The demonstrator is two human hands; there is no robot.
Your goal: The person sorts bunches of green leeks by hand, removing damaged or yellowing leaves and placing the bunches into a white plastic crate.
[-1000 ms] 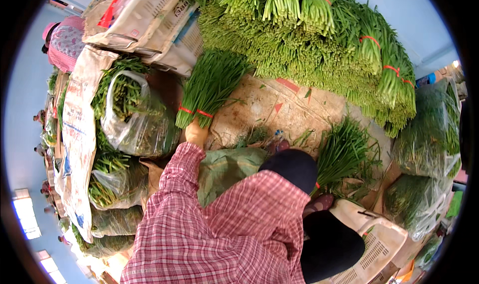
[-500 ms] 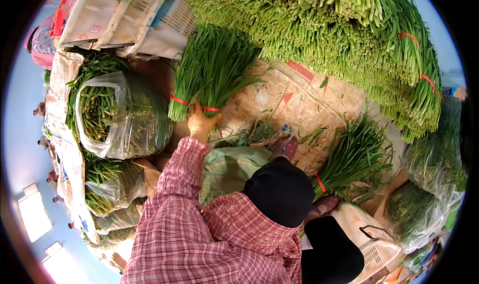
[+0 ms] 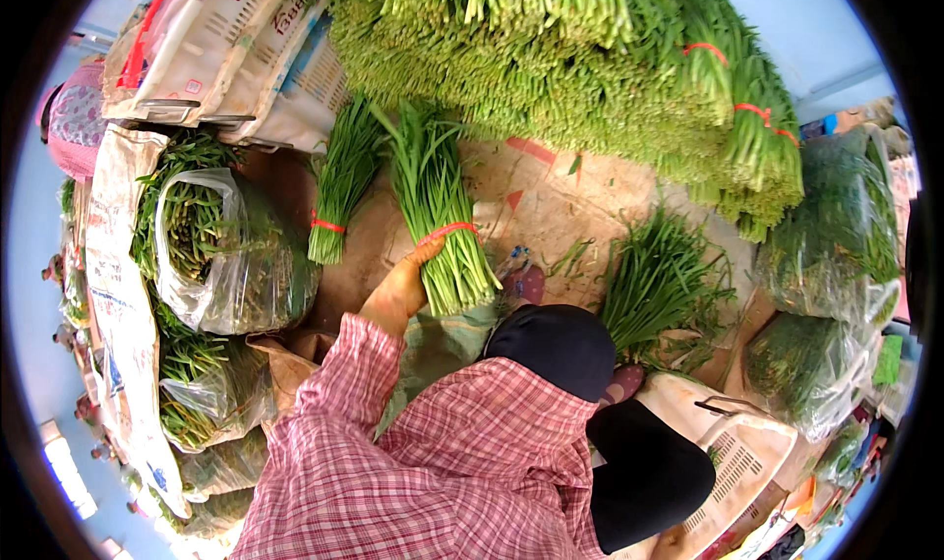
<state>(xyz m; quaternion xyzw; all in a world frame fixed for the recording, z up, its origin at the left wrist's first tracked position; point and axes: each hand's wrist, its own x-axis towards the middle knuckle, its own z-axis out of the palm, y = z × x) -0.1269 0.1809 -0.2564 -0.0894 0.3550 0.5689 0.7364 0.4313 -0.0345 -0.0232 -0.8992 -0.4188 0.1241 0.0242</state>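
Observation:
My left hand (image 3: pixel 401 287) is closed round the stem end of a bunch of long-leaved greens (image 3: pixel 454 255) tied with a red band. The bunch is tilted, its pale cut stems toward me and its narrow leaves pointing away. Left of it, a slimmer banded bunch of greens (image 3: pixel 339 191) stands apart from my hand. Below the held bunch lies a green woven sack (image 3: pixel 428 353), partly hidden by my plaid sleeve. My right hand is out of view.
A big stack of greens (image 3: pixel 551 117) fills the far side. Crates (image 3: pixel 221 58) stand far left, with a plastic bag of greens (image 3: pixel 256 255) nearer. To the right lie a loose-leaved bunch (image 3: pixel 654 285) and more bagged greens (image 3: pixel 826 235). A white crate (image 3: pixel 747 442) is near my knee.
My left hand has drawn the larger bunch toward me and to the right, away from the slimmer bunch, which stays behind. The whole view has shifted a little.

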